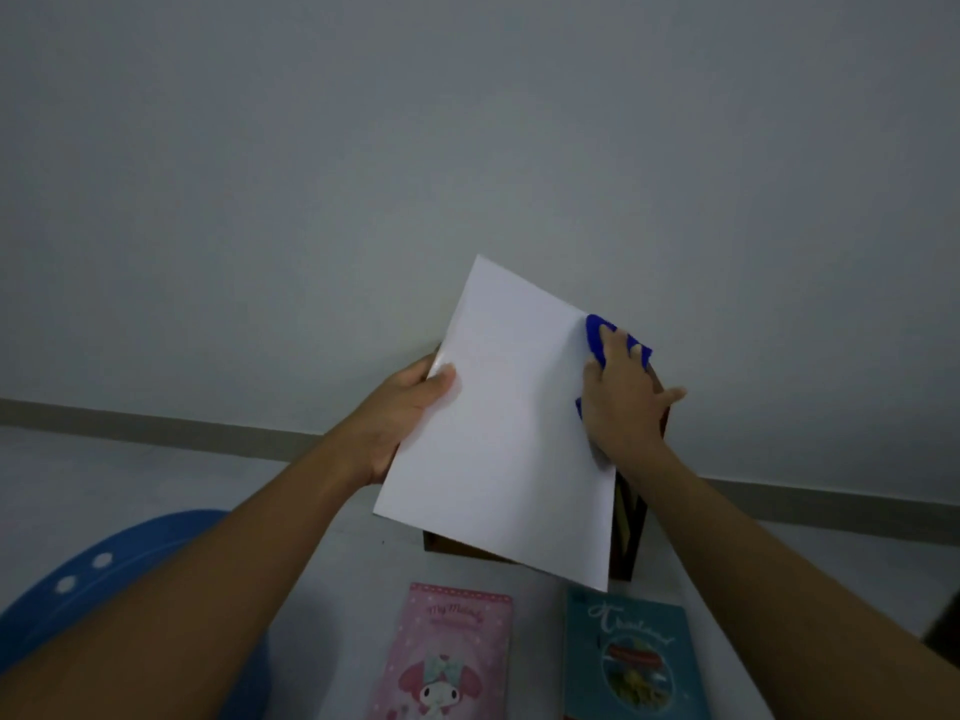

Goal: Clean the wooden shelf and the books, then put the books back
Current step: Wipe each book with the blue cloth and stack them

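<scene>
A large white book [498, 439] is held tilted in the air in front of me. My left hand [402, 413] grips its left edge, thumb on the cover. My right hand [623, 402] presses a blue cloth [597, 337] against the book's upper right edge, fingers spread over the cloth. Behind and below the book stands the dark wooden shelf [631, 527], mostly hidden. On the white table surface [540, 584] lie a pink book [447, 662] and a teal book [631, 657], side by side in front of the shelf.
A blue plastic chair [98, 574] stands at the lower left. A plain grey wall [467, 148] fills the background, with a skirting strip [156, 423] along the floor. A dark object [943, 636] shows at the right edge.
</scene>
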Demonstrator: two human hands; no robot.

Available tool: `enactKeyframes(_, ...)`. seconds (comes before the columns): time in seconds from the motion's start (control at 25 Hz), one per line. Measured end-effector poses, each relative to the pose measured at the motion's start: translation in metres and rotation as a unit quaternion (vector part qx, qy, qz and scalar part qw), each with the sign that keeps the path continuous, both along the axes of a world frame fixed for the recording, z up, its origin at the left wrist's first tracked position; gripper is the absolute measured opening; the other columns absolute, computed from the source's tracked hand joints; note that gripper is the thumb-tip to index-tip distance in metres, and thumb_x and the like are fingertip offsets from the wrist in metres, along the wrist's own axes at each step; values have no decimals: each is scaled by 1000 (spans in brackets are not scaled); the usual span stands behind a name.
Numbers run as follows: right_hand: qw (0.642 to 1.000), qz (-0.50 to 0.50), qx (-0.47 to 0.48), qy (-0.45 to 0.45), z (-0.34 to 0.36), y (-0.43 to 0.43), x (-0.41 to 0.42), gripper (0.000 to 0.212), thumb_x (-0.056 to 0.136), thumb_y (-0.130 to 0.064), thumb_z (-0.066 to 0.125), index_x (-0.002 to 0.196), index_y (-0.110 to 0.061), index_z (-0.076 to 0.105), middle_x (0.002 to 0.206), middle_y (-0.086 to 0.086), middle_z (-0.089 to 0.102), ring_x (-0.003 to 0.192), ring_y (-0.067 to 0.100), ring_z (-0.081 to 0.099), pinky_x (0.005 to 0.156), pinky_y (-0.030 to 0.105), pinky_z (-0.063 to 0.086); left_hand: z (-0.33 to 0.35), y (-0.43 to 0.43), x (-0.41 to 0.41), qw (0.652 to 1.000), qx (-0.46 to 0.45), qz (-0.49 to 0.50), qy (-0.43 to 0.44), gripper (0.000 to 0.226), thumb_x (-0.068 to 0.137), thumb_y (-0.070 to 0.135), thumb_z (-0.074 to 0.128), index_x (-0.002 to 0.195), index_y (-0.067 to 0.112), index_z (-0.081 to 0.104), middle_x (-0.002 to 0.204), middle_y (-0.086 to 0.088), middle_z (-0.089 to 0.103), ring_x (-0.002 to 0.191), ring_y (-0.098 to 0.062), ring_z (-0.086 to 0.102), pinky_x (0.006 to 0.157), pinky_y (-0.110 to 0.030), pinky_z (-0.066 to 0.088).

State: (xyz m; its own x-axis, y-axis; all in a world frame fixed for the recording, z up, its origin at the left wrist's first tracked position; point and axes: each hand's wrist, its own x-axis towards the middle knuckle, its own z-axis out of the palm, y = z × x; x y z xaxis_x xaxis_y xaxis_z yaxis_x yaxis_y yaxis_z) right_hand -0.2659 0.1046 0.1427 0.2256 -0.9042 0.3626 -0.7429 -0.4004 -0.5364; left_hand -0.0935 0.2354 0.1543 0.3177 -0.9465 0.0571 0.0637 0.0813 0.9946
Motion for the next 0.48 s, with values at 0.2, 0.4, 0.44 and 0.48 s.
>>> enactKeyframes(0.2, 991, 113, -64, 11, 13, 0, 16, 54, 104, -20, 23, 153, -17, 1, 161, 2, -1, 148, 22, -6, 116, 51, -6, -1, -2, -9, 999, 32, -17, -1, 31, 98, 31, 44, 120, 13, 56, 86, -3, 69, 66, -14, 68, 57, -25, 57)
enactKeyframes(0.4, 945, 296, -114, 82, 9, 14, 20, 56, 104, -34, 24, 151, -31, -6, 159, -14, -13, 144, 9, -19, 116, 47, -15, -3, -8, -14, 1000, 25, 3, 1, 36, 98, 31, 45, 122, 5, 54, 105, -17, 66, 86, -30, 65, 76, -40, 56)
enactKeyframes(0.44, 942, 295, -125, 101, 7, 10, 14, 55, 103, -41, 22, 150, -37, -6, 157, -19, -14, 143, 5, -21, 114, 47, -18, -3, -8, -13, 1000, 21, 6, 11, 34, 98, 31, 45, 118, 7, 56, 102, -15, 67, 83, -28, 67, 74, -40, 58)
enactKeyframes(0.48, 947, 269, -135, 110, 6, 3, 7, 54, 102, -47, 19, 149, -41, -6, 156, -22, -15, 142, 3, -22, 112, 48, -19, -2, -8, -10, 1000, 19, 9, 17, 31, 97, 32, 45, 115, 9, 58, 98, -12, 68, 79, -25, 68, 70, -37, 59)
